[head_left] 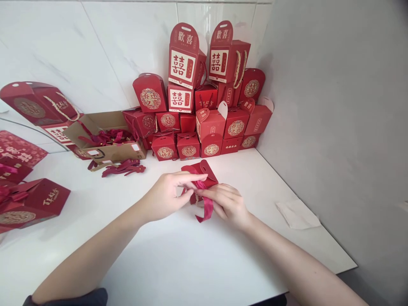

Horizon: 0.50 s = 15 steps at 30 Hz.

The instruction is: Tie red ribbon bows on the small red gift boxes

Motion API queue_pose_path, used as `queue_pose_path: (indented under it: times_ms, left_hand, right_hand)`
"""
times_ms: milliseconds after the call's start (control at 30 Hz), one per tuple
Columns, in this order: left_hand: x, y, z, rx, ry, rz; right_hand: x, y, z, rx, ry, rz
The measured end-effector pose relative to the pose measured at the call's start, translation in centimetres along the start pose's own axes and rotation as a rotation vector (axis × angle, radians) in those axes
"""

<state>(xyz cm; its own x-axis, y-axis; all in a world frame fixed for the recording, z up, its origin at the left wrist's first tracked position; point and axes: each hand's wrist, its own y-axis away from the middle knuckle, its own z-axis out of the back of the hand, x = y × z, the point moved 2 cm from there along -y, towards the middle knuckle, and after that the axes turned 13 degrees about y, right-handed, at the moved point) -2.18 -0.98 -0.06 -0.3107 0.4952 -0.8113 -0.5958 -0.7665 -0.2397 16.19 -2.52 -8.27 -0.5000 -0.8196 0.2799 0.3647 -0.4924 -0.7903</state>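
Observation:
A small red gift box (204, 171) stands on the white table (178, 259) in front of me. A dark pink ribbon (206, 208) runs over the box and hangs down between my hands. My left hand (168, 193) pinches the ribbon at the box's front, fingers closed. From the right, my right hand (227, 203) also pinches the ribbon, close against the left fingers. The box's lower front is hidden behind both hands.
Several red gift boxes (204, 102) are stacked against the tiled wall. A brown cardboard box (106, 140) with ribbons stands at the left, loose ribbons (124, 168) before it. Flat red boxes (35, 199) lie at far left. A folded white paper (298, 214) lies at right, near the grey wall.

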Motion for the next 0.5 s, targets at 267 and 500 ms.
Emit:
queue_pose_path:
  times_ms: [267,500]
  left_hand:
    - [1.6,0.1,1.0,-0.179,-0.573,-0.481]
    - [3.0,-0.2,2.8,-0.364,-0.631,-0.539]
  right_hand:
    - [0.4,-0.2,0.0,0.071,-0.156,-0.043]
    - [0.8,0.1,-0.5,0.494,-0.836,-0.382]
